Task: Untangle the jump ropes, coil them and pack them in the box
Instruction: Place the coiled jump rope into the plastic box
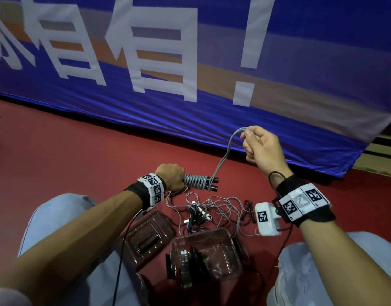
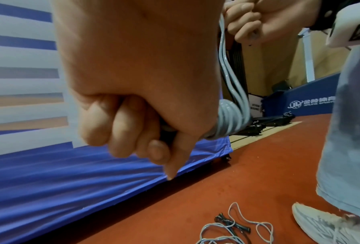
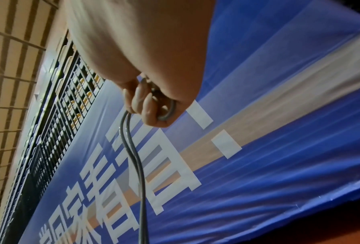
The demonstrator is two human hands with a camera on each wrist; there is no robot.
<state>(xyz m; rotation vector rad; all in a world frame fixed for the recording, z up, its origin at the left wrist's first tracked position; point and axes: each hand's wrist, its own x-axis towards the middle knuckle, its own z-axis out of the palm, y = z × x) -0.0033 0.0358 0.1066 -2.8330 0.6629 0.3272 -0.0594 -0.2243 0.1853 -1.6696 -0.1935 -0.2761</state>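
Coiling step: left hand (image 1: pixel 171 176) grips the rope-wound handles (image 1: pixel 200 182), right hand (image 1: pixel 261 146) pinches the gray rope (image 1: pixel 226 154)'s last loop mid-frame; next, tuck it in.

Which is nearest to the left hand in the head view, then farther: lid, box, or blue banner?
From the left hand:
1. Lid, on the floor just below the hand.
2. Box, below and to its right.
3. Blue banner, hanging beyond the hand.
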